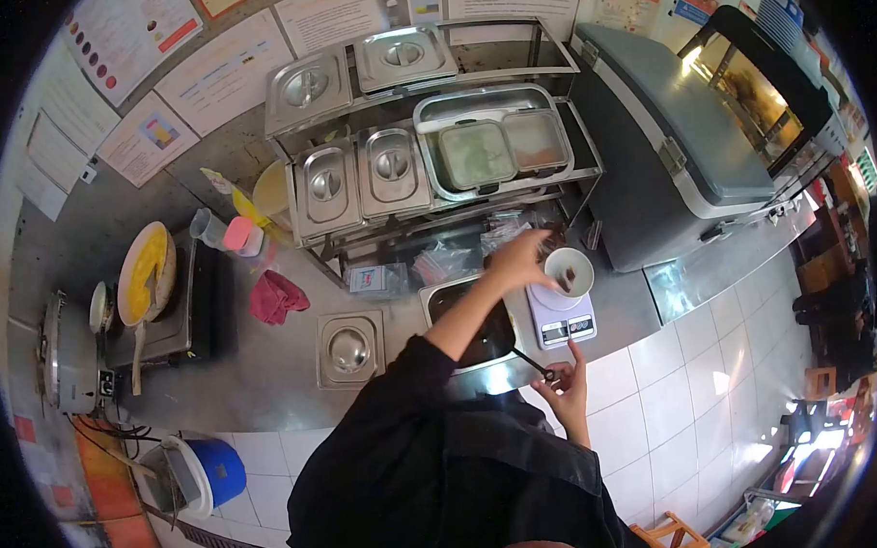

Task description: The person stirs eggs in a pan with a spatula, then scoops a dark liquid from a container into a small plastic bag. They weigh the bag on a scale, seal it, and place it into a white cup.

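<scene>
My left hand grips the left side of a small white bowl, which has a little dark food inside. The bowl is over a pale purple kitchen scale; whether it rests on the scale is unclear. My right hand holds the end of a black ladle handle in a pinch, its index finger stretched toward the scale's front. The ladle reaches into a metal pan of dark content, partly hidden under my left forearm.
Left of the pan are a lidded steel container and a red cloth. A steel rack of lidded containers stands behind. A large grey insulated box is at right, a frying pan at far left.
</scene>
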The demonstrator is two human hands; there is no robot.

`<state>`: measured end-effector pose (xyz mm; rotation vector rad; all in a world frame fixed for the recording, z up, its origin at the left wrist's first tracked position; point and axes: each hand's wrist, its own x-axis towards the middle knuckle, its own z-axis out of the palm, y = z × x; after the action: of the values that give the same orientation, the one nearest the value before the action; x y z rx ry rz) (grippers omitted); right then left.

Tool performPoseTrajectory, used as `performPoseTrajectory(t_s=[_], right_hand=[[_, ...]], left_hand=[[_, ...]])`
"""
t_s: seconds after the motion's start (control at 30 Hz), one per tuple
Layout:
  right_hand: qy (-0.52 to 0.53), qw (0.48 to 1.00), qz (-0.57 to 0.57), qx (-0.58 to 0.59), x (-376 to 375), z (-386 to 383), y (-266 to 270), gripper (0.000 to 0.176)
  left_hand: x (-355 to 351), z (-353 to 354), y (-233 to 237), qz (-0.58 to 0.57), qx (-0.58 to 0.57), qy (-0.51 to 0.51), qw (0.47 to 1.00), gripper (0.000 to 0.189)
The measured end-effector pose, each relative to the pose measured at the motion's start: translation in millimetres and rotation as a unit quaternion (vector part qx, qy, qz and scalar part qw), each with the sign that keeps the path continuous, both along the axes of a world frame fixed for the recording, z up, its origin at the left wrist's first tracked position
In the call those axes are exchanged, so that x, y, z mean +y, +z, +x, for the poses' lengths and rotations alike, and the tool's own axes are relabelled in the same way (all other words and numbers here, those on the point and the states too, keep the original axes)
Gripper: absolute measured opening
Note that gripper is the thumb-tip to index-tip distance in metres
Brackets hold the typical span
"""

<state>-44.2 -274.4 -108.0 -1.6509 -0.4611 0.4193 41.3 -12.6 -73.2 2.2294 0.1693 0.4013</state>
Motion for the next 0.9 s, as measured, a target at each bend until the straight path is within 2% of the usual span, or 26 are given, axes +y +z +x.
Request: performPoseTrajectory(t_s=[0.07, 0.1, 0.13, 0.2, 0.3, 0.37, 0.4, 0.5, 0.53, 0.6, 0.8, 0.9], right_hand=[[0.012, 0.999, -0.030, -0.001, -10, 4, 2, 0.088], [0.018, 0.999, -0.045, 0.000, -14, 4, 3, 0.088], [0.010, 0.999, -0.036, 0.004, -16, 4, 6, 0.083], [0.006, 0.998, -0.054, -0.014, -21, 7, 2, 0.082], [-0.002, 0.998, -0.063, -0.025, -21, 9, 6, 0.072], [0.004, 0.997, -0.076, -0.025, -21, 9, 11, 0.067], [0.001, 0.996, -0.082, -0.022, -21, 9, 14, 0.057], [-0.011, 0.996, -0.082, -0.023, -24, 10, 9, 0.050], [-0.020, 0.995, -0.091, -0.023, -26, 9, 10, 0.046], [-0.032, 0.995, -0.094, -0.030, -28, 8, 11, 0.046], [-0.059, 0.992, -0.100, -0.047, -33, 1, 18, 0.042], [-0.075, 0.990, -0.106, -0.058, -36, -5, 24, 0.040]], left_hand=[[51, -16, 3, 0.047, 0.075, 0.057, 0.994, 0.054], [81, -23, -7, 0.022, 0.165, 0.075, 0.983, 0.041], [115, -30, -25, 0.081, 0.226, 0.049, 0.970, 0.037], [157, -41, -62, 0.247, 0.341, 0.063, 0.905, 0.027], [184, -74, -87, 0.158, 0.210, -0.015, 0.965, 0.025], [185, -79, -95, 0.139, 0.234, -0.016, 0.962, 0.025], [185, -80, -98, 0.130, 0.245, -0.015, 0.961, 0.026], [183, -81, -103, 0.156, 0.244, 0.046, 0.956, 0.027], [182, -83, -101, 0.167, 0.227, 0.036, 0.959, 0.027], [177, -85, -95, 0.189, 0.192, 0.019, 0.963, 0.026], [174, -84, -95, 0.144, 0.193, 0.029, 0.970, 0.020], [182, -83, -98, 0.071, 0.179, 0.023, 0.981, 0.020]])
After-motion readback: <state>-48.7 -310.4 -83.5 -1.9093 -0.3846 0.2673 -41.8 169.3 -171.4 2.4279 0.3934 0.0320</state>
